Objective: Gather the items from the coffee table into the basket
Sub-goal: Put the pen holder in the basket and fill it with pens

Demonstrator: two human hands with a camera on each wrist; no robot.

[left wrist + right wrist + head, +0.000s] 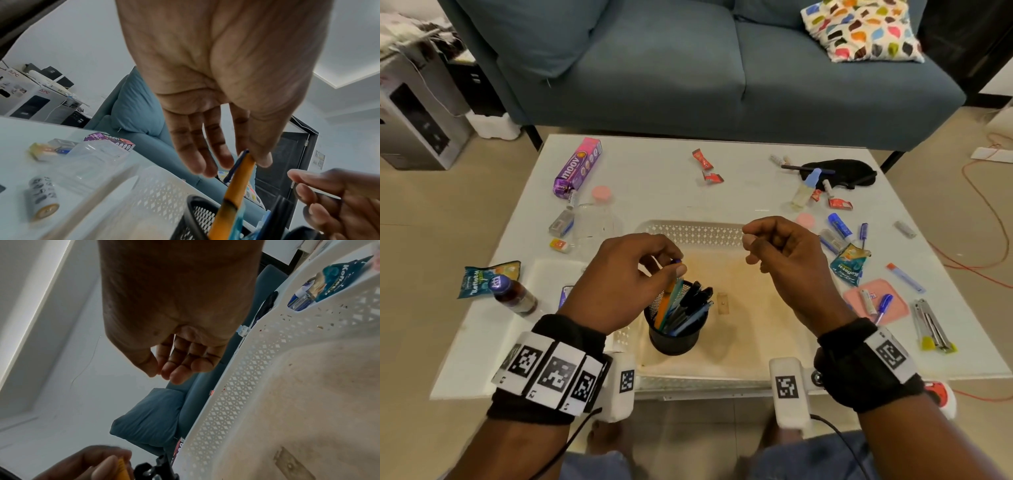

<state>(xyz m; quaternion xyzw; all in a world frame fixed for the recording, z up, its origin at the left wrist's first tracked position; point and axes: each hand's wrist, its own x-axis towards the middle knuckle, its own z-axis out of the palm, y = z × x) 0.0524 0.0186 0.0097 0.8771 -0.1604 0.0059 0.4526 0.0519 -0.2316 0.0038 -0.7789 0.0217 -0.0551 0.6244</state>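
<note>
A white perforated basket [688, 233] [160, 186] [246, 386] sits on the white coffee table [654, 192], in front of me. Inside it, at the left, stands a black mesh pen holder [674, 339] [197, 211] full of pens. My left hand [676, 265] [242, 160] hovers over the holder and pinches the top of an orange pen [666, 301] [234, 191] whose lower end is in the holder. My right hand [751, 250] [164, 374] hangs over the basket's middle, fingers loosely curled, holding nothing.
Scattered on the table around the basket: a purple moov box [578, 166], a clear jar [595, 219], a brown bottle [515, 294], teal sachets [847, 262], red wrappers [702, 159], a black eye mask [839, 173], a pink pad [876, 301], a metal stapler [931, 325]. A blue sofa [688, 68] stands behind.
</note>
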